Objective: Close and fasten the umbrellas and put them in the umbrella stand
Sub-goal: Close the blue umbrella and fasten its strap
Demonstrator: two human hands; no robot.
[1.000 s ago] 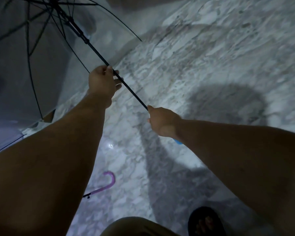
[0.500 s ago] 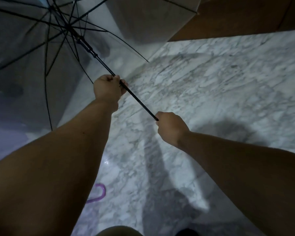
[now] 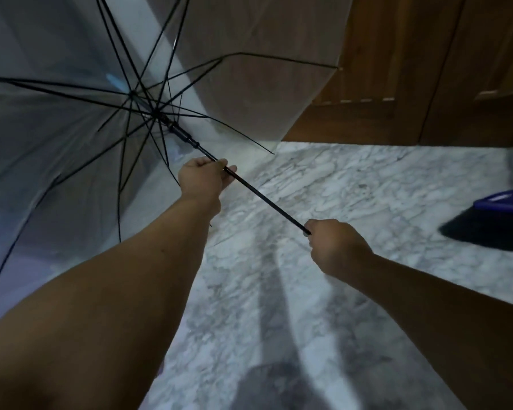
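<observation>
Across the left half of the frame, a transparent umbrella (image 3: 71, 119) stands open, held by two hands over a marble floor (image 3: 367, 187).

At upper left its black ribs spread from the hub. The left hand (image 3: 203, 180) curls its fingers round the black shaft (image 3: 264, 196) just below the runner (image 3: 179, 133); the right hand (image 3: 335, 247) grips the shaft's lower end, handle hidden. Wooden doors (image 3: 427, 69) fill upper right; a blue broom (image 3: 492, 220) lies at right edge.
</observation>
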